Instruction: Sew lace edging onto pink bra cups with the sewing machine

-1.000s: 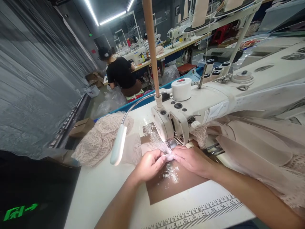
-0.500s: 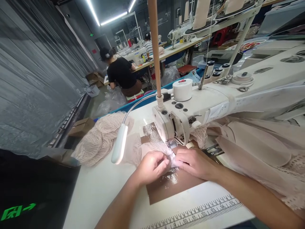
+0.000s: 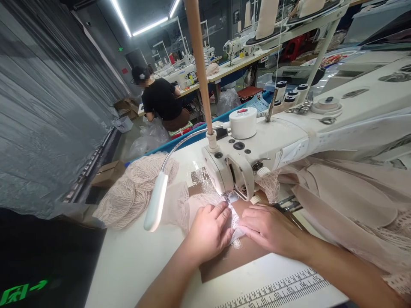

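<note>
Guiding the lace (image 3: pixel 235 217) flat toward the presser foot (image 3: pixel 226 198) is judged to be the step in hand. The lace is spread between the two hands, its far part led up to the foot of the sewing machine (image 3: pixel 272 132), just ahead of them. It is partly covered by the left hand (image 3: pixel 208 233), with fingers bent and their tips set close by the foot; whether it is pinched there or only pressed cannot be told, the underside being hidden. Its near edge is pinched by the right hand (image 3: pixel 272 226) between thumb and curled fingers. For a neat line, the edge is best kept straight under light, even tension, neither dragged nor pushed, and the left fingertips are best kept clear of the foot. The brown sheet (image 3: pixel 231 259) beneath the hands can be used as a smooth slide. Light is cast by a lamp (image 3: pixel 156 203) to the left of the left hand.
</note>
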Available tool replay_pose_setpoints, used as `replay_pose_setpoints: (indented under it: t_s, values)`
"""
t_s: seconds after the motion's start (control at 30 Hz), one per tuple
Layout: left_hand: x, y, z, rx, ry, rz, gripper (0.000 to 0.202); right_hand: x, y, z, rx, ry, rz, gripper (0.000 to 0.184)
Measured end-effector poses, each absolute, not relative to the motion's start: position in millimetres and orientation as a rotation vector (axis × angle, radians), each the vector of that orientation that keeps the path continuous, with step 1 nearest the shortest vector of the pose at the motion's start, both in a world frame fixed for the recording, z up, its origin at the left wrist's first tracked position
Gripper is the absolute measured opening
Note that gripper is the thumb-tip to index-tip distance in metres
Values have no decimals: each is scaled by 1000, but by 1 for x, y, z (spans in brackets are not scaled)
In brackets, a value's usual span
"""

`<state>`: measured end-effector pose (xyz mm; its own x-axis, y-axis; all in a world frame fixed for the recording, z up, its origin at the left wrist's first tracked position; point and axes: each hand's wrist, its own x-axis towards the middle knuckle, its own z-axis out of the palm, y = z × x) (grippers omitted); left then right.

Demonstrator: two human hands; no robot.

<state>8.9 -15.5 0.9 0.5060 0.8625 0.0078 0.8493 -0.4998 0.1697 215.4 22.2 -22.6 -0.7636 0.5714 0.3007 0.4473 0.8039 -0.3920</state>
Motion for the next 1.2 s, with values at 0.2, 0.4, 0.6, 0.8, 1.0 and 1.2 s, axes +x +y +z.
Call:
replay_pose_setpoints:
  t_s: [0.2,0.4,0.6,0.8,1.0,1.2]
  values:
    - [6,-12,0,2654,1505,127,48,214,25,-27,-743,-2547,319,30]
    - [8,-15,4,2664,1497,110,45,213,23,-25,-745,-2521,302,33]
    - [4,-6,0,2662,1505,128,45,209,25,-28,-786,-2507,229,32]
    - [-1,-3,-3,2739,1547,129,42,209,26,-29,-819,-2574,179,28]
    - [0,-5,-10,2766,1572,153,44,212,25,-29,-830,-2603,215,25]
    - [-3,-2,-13,2727,1608,204,42,209,27,-30,-870,-2581,271,22]
